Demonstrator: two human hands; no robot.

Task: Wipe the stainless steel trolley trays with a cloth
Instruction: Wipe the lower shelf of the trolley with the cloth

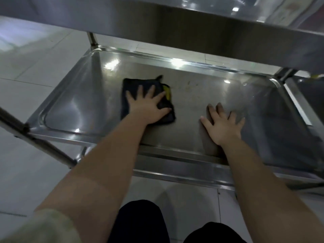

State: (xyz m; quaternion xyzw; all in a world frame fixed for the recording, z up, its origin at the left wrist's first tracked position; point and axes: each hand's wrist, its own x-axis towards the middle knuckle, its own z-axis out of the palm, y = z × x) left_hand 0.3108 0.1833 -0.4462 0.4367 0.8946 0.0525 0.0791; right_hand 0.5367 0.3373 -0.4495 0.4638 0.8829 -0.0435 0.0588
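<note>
The lower tray (70,95) of the steel trolley fills the middle of the frame. Its bottom is dull grey with some bright reflections of lamps, and its raised rim shines. The upper tray (192,23) crosses the top of the frame as a wide steel band and hides the far right part of the lower one.

The cloth (130,84) is dark, folded to a rough rectangle, and lies flat on the bottom of the lower tray, a little left of the middle of the frame. A yellow patch (167,92) shows at its right edge.

The left hand (149,106) lies palm down on the cloth, with the fingers straight and spread apart; it presses on the cloth and does not curl around it. The right hand (222,123) is right of the middle, also palm down, fingers straight and spread, touching the bare bottom of the tray and holding nothing. The two hands are apart, with bare steel between them.

A thin post (93,39) of the trolley stands at the upper left corner of the lower tray. Pale floor (35,67) tiles show at the left. At the bottom edge are two knees (140,221) in dark cloth, and a light sleeve (43,225) at the lower left.
</note>
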